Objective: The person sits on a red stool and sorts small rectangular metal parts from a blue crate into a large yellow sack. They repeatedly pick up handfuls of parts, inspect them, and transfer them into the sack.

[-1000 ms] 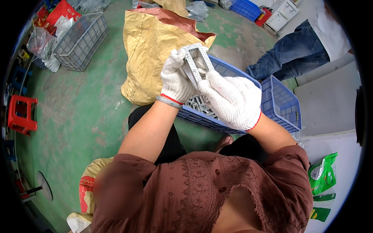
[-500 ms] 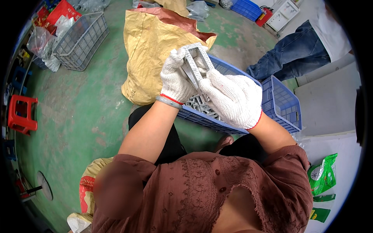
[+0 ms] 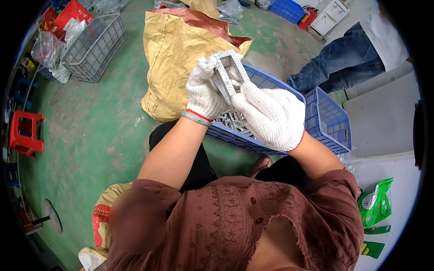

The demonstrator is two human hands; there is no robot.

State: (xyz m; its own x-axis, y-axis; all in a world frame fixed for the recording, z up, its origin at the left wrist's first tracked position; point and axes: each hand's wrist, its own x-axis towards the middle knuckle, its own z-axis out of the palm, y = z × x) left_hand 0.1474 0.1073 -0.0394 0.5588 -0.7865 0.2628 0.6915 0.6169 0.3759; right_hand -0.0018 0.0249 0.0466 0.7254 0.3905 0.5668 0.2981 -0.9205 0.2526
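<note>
Both my hands wear white knit gloves with red cuffs. Between them is a silver-grey rectangular metal frame (image 3: 224, 54) with an open middle, raised and tilted over a blue plastic crate (image 3: 239, 141). My left hand (image 3: 203, 90) is closed round the frame's left side. My right hand (image 3: 273, 115) grips its lower right end, and the fingertips there are partly hidden. Below the gloves, several small grey metal parts (image 3: 233, 121) lie in the crate. A large yellow-brown paper sack (image 3: 167, 63) with a reddish inside stands open just beyond my left hand.
A second blue crate (image 3: 327, 119) sits at the right, near a person's jeans-clad legs (image 3: 339, 58). A grey crate (image 3: 95, 49) with plastic bags stands at the far left. Also on the left is a red stool (image 3: 27, 133). Green packets (image 3: 376, 203) lie at the lower right.
</note>
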